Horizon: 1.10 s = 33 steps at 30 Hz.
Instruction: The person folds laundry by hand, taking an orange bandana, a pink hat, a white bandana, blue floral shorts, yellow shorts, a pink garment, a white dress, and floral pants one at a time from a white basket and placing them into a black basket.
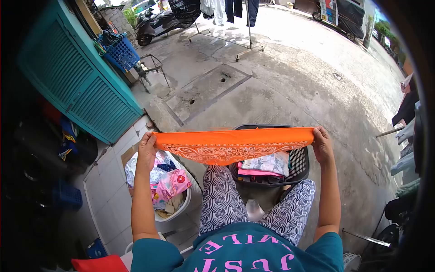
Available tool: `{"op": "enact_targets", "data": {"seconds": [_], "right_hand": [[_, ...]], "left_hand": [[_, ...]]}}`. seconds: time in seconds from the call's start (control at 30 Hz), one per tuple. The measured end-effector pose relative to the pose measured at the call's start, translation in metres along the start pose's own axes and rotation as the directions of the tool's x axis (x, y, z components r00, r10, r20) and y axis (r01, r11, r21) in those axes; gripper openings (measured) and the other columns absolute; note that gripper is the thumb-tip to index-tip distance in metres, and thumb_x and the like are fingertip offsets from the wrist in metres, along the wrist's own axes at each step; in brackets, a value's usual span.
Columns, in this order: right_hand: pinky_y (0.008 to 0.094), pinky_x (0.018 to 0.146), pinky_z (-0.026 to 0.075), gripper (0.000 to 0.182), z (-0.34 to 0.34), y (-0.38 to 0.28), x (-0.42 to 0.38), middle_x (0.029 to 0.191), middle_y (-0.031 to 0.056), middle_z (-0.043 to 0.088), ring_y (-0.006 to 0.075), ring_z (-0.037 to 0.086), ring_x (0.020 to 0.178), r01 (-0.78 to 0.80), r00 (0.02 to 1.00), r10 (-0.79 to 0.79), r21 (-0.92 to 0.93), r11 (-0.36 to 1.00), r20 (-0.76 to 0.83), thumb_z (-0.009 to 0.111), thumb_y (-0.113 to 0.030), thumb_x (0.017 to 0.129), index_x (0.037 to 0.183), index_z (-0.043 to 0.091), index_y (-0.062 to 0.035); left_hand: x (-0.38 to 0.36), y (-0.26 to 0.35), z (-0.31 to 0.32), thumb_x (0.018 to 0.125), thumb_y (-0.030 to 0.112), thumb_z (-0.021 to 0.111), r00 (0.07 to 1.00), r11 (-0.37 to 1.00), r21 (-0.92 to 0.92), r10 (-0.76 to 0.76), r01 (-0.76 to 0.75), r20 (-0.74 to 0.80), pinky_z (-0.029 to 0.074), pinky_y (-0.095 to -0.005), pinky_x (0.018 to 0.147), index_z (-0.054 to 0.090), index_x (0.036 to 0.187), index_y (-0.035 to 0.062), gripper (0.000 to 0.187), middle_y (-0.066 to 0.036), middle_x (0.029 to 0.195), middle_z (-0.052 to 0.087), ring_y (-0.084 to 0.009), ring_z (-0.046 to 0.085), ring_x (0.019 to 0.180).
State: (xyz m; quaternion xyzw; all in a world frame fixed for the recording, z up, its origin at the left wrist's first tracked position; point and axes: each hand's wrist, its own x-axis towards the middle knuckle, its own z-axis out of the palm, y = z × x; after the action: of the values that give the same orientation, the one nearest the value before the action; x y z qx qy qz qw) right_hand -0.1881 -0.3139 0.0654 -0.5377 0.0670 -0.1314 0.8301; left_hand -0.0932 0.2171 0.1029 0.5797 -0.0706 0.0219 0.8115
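An orange cloth (235,140) with a white paisley pattern is stretched taut in the air between my hands. My left hand (147,145) pinches its left end, and my right hand (321,141) pinches the right end. Beneath the cloth, a dark basket (299,165) holds folded clothes (267,164), partly hidden by the orange fabric. Beside my left forearm stands a white basket (194,192) with loose, crumpled clothes (174,183), some pink and some white.
Teal louvred doors (81,68) stand at the left, with a blue basket of hangers (121,52) beside them. A clothes rack (249,34) and a scooter (158,27) are farther ahead. Garments (405,136) hang along the right edge.
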Motion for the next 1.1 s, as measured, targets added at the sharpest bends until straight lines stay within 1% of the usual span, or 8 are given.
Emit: {"op": "enact_targets", "data": {"seconds": [0.4, 0.57, 0.67, 0.7, 0.9, 1.0, 1.07, 1.1], "right_hand": [[0.0202, 0.063, 0.045, 0.012, 0.005, 0.052, 0.007, 0.079, -0.0027, 0.059, 0.0069, 0.056, 0.074, 0.069, 0.975, -0.049, 0.084, 0.994, -0.219, 0.054, -0.023, 0.088, 0.086, 0.056, -0.0107], [0.0255, 0.069, 0.046, 0.016, 0.001, 0.035, -0.014, 0.082, 0.0006, 0.061, 0.0102, 0.057, 0.076, 0.017, 0.989, 0.012, 0.198, 0.980, -0.145, 0.051, -0.025, 0.089, 0.087, 0.057, -0.0100], [0.0309, 0.075, 0.044, 0.021, -0.017, 0.022, -0.049, 0.076, 0.0039, 0.061, 0.0163, 0.059, 0.076, -0.010, 1.000, 0.010, 0.153, 0.988, -0.003, 0.052, -0.030, 0.087, 0.081, 0.053, -0.0107], [0.0319, 0.077, 0.044, 0.023, -0.031, 0.024, -0.061, 0.073, 0.0044, 0.061, 0.0171, 0.059, 0.072, -0.034, 0.998, 0.029, 0.106, 0.994, 0.048, 0.054, -0.031, 0.087, 0.078, 0.051, -0.0109], [0.0321, 0.082, 0.043, 0.025, -0.092, -0.023, -0.147, 0.072, 0.0024, 0.059, 0.0158, 0.058, 0.076, -0.224, 0.958, 0.261, -0.261, 0.939, 0.116, 0.060, -0.030, 0.082, 0.074, 0.054, -0.0076], [0.0294, 0.081, 0.043, 0.024, -0.105, -0.033, -0.190, 0.072, 0.0008, 0.060, 0.0126, 0.057, 0.075, -0.433, 0.853, 0.522, -0.562, 0.705, -0.002, 0.061, -0.028, 0.081, 0.077, 0.058, -0.0050], [0.0265, 0.074, 0.044, 0.026, -0.100, -0.024, -0.210, 0.073, -0.0005, 0.060, 0.0087, 0.055, 0.075, -0.616, 0.562, 0.826, -0.683, 0.393, -0.032, 0.061, -0.029, 0.080, 0.080, 0.060, -0.0028], [0.0265, 0.074, 0.044, 0.026, -0.093, -0.017, -0.221, 0.073, -0.0005, 0.060, 0.0087, 0.055, 0.075, -0.631, 0.556, 0.830, -0.673, 0.386, -0.046, 0.061, -0.029, 0.080, 0.080, 0.060, -0.0028]], "left_hand": [[-0.004, -0.048, 0.015, 0.089, 0.018, 0.049, 0.946, 0.994, 0.013, 0.108, -0.109, -0.306, 0.048, -0.0259, 0.066, 0.052, 0.085, 0.0082, 0.011, -0.003, 0.082, 0.059, -0.0116, 0.058, 0.073], [-0.018, -0.022, 0.019, 0.090, 0.020, 0.048, 0.986, 0.979, -0.175, 0.085, -0.109, -0.141, 0.044, -0.0289, 0.078, 0.052, 0.087, 0.0086, 0.012, -0.002, 0.087, 0.058, -0.0122, 0.056, 0.084], [-0.046, 0.016, 0.003, 0.090, 0.022, 0.048, 0.982, 0.968, -0.201, -0.125, 0.151, 0.139, 0.041, -0.0271, 0.075, 0.050, 0.083, 0.0077, 0.016, -0.003, 0.078, 0.053, -0.0125, 0.051, 0.077], [-0.054, 0.018, -0.017, 0.090, 0.022, 0.048, 0.926, 0.957, -0.184, -0.151, 0.225, 0.347, 0.040, -0.0264, 0.072, 0.051, 0.083, 0.0071, 0.017, -0.004, 0.077, 0.053, -0.0125, 0.049, 0.074], [-0.146, -0.006, -0.004, 0.087, 0.019, 0.051, 0.601, 0.663, 0.558, -0.728, 0.499, 0.328, 0.037, -0.0214, 0.073, 0.056, 0.084, 0.0051, 0.015, 0.001, 0.080, 0.053, -0.0072, 0.047, 0.078], [-0.188, -0.046, 0.003, 0.088, 0.021, 0.051, 0.338, 0.474, 0.688, -0.879, 0.549, 0.336, 0.036, -0.0200, 0.074, 0.055, 0.084, 0.0029, 0.019, 0.003, 0.080, 0.051, -0.0059, 0.045, 0.080], [-0.202, -0.064, 0.004, 0.088, 0.021, 0.050, 0.268, 0.404, 0.758, -0.914, 0.512, 0.306, 0.037, -0.0204, 0.074, 0.055, 0.085, 0.0024, 0.020, 0.002, 0.079, 0.052, -0.0063, 0.046, 0.079], [-0.206, -0.068, 0.005, 0.089, 0.021, 0.049, 0.213, 0.336, 0.818, -0.940, 0.467, 0.265, 0.037, -0.0208, 0.074, 0.056, 0.085, 0.0019, 0.020, 0.002, 0.078, 0.053, -0.0068, 0.047, 0.079]]}}
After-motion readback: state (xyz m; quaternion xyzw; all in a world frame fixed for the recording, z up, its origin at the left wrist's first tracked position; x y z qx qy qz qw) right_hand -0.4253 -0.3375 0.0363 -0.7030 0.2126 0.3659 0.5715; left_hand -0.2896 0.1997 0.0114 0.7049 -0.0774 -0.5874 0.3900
